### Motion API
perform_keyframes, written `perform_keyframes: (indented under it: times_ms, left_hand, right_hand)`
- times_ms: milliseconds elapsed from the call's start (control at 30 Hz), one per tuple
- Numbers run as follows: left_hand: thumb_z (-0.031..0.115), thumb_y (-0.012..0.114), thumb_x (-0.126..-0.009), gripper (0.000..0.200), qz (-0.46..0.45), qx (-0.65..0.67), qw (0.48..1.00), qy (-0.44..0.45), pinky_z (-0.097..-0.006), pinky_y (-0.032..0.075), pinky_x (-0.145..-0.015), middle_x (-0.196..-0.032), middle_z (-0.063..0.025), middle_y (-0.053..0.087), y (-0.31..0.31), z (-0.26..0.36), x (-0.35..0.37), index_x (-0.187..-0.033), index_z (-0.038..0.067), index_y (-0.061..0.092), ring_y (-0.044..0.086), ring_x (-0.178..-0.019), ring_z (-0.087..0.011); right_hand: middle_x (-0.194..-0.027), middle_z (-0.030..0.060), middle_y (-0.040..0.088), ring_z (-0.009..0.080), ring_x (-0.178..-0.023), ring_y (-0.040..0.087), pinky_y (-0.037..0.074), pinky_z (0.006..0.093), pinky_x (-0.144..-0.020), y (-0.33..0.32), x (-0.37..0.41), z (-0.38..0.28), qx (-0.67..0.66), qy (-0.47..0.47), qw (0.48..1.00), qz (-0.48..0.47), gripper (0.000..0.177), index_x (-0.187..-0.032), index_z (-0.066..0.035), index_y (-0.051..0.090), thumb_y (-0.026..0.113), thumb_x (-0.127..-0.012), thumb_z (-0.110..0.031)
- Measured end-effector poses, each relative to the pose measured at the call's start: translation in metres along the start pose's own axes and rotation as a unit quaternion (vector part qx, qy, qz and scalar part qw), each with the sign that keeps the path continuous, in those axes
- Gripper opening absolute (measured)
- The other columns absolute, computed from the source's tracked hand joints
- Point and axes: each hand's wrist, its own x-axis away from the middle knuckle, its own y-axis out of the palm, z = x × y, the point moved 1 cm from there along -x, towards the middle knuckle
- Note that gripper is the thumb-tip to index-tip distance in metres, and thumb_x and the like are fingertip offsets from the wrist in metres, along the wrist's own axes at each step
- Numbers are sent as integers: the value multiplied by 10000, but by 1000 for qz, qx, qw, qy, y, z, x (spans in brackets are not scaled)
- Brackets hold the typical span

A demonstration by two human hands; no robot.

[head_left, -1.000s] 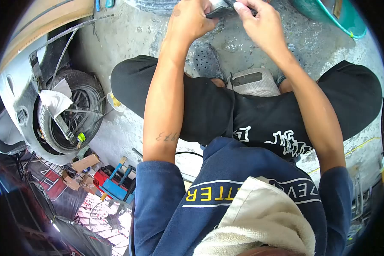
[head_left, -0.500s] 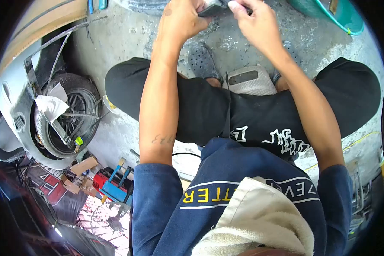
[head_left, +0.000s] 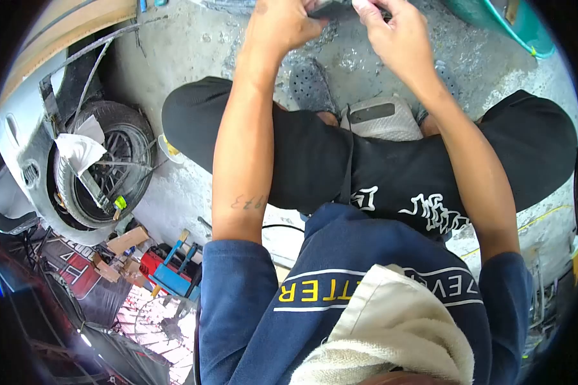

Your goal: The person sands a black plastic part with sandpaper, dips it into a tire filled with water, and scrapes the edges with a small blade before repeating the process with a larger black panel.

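At the top edge of the head view, my left hand (head_left: 281, 27) is closed round a dark grey flat piece (head_left: 334, 9), mostly cut off by the frame, so its kind does not show. My right hand (head_left: 399, 38) is beside it, thumb and fingers pinched together close to the piece's right end. What lies in that pinch, if anything, is too small or hidden to name. A grey, wet-looking surface (head_left: 228, 5) shows in part behind my left wrist.
A teal tub (head_left: 523, 32) stands at the upper right. Left are a car wheel (head_left: 119, 154) and a grey bumper (head_left: 26, 154). Below my hands are a perforated clog (head_left: 309, 86) and a pale plastic stool (head_left: 398, 125) between my legs. Red and blue tools (head_left: 173, 273) lie lower left.
Both hands have shifted slightly up and right in the view, so less of the grey piece shows. The floor and wheel have also shifted a little with the camera.
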Motion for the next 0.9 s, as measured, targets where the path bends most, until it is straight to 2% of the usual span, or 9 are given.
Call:
perform_keyframes:
  times_ms: [100,167,200,433,567,633,700,767,900]
  left_hand:
    - [142,752,-682,218,53,38,997,31,-468,505,-644,-742,-273,623,-3,2,-2,-838,5,685,666,-705,-437]
    - [155,756,-692,218,-13,33,999,-29,-475,514,-662,-752,-272,635,-11,13,-1,-837,3,694,684,-738,-436]
    - [185,771,-711,234,-29,-18,998,-46,-471,531,-689,-748,-255,662,-10,12,-3,-855,8,721,704,-761,-420]
    - [191,778,-697,256,-5,0,999,-33,-481,547,-725,-800,-257,694,-4,6,-7,-870,4,745,712,-807,-421]
    - [183,782,-693,255,14,-34,999,-4,-491,539,-712,-800,-257,687,-1,1,-6,-853,-7,723,695,-806,-442]
    - [272,847,-723,388,-13,-54,998,-30,-437,566,-802,-909,-204,740,-2,-2,-5,-1057,94,758,722,-881,-394]
    - [268,850,-719,398,-5,-17,1000,-12,-434,567,-814,-927,-205,743,3,-5,-1,-1069,100,759,720,-889,-398]
    - [267,852,-717,397,1,-73,997,-6,-442,563,-810,-895,-210,735,6,-5,-2,-1054,83,750,716,-882,-408]
    - [264,852,-711,377,33,-24,998,37,-459,556,-797,-857,-216,719,4,-8,3,-999,55,726,708,-874,-422]
  right_hand:
    - [-688,130,598,161,-604,556,441,324,-582,-6,-1,-8,32,-50,998,-5,113,-952,33,672,647,-957,-78]
    - [-671,93,586,128,-608,548,435,312,-575,-9,15,-37,-2,-66,997,-29,114,-954,33,673,644,-966,-76]
    - [-680,42,571,89,-633,535,429,299,-574,-3,15,-27,-67,1,997,-23,107,-959,27,675,643,-973,-73]
    - [-712,15,595,82,-656,538,438,281,-594,-4,-1,3,-109,-21,994,-18,113,-953,17,678,632,-976,-83]
    - [-690,43,609,109,-645,554,449,303,-601,-13,-10,16,10,2,1000,-25,129,-947,8,683,639,-971,-110]
    - [-667,76,604,128,-635,572,459,329,-598,-15,-1,-12,2,-8,1000,-29,143,-934,7,681,648,-963,-129]
    - [-661,112,601,152,-613,585,461,342,-588,-17,0,-17,41,14,998,-40,141,-935,10,677,652,-957,-127]
    - [-697,-18,609,40,-600,482,406,258,-542,-10,-10,26,69,18,996,-56,216,-1111,-36,727,665,-1000,-211]
    - [-703,0,626,56,-628,521,435,271,-567,-10,6,-9,78,-48,995,-31,241,-1114,-40,728,663,-1009,-247]
